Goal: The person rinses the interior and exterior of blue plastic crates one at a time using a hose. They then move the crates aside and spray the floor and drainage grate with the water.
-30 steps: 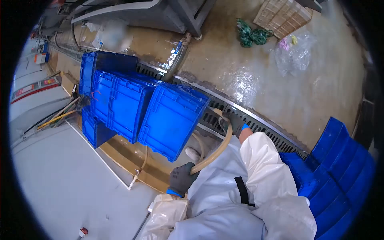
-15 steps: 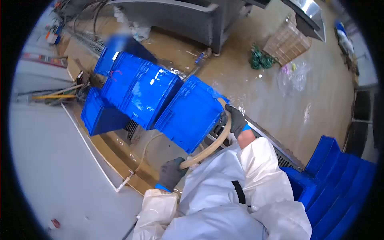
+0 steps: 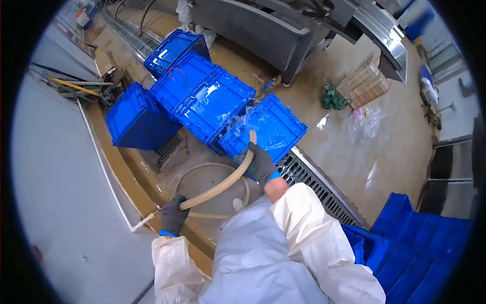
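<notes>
Both gloved hands clamp the beige rubber hose [image 3: 223, 181]: left hand [image 3: 173, 215] low, right hand [image 3: 261, 163] near its nozzle, which points up-forward at the upturned blue plastic crates [image 3: 212, 104].

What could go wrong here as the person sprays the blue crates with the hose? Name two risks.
The floor is wet and glossy, so a slip seems likely. The hose, gripped by the right hand and left hand, loops near the feet and might trip the person. Spray rebounds off the blue crates.
</notes>
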